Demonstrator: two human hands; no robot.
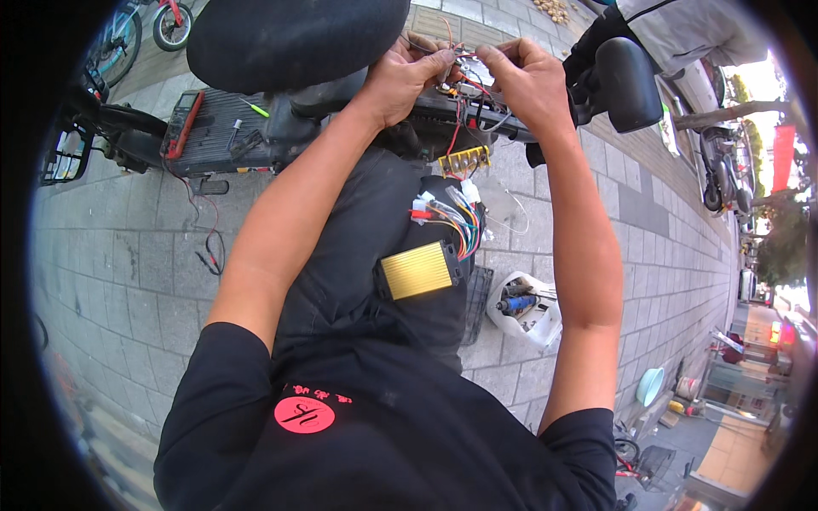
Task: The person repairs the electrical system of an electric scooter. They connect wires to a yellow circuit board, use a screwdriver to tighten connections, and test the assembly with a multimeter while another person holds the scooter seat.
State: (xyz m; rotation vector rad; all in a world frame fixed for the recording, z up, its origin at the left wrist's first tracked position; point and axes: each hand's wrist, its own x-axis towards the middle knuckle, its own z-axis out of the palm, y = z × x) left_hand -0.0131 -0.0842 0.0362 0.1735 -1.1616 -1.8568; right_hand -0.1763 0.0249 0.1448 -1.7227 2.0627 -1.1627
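Observation:
Over the opened body of an electric scooter, my left hand (399,83) and my right hand (532,85) face each other with fingers pinched. Thin electrical wires (469,56), some red, run between the fingertips. My left hand grips one bunch, and a red wire sits between my right thumb and fingers. Just below, more wires and connectors hang beside a yellow ridged strip (464,162). Across my lap lies a gold finned controller box (417,272) with a bundle of coloured leads and plugs (456,217). The exact wire ends are partly hidden by my fingers.
The black scooter seat (294,43) rises at upper left. A red-edged multimeter (182,125) and a green screwdriver (255,108) rest on the footboard; test leads (211,254) trail down. A white tool container (521,324) stands on the paving, and a black mirror (628,83) juts out at right.

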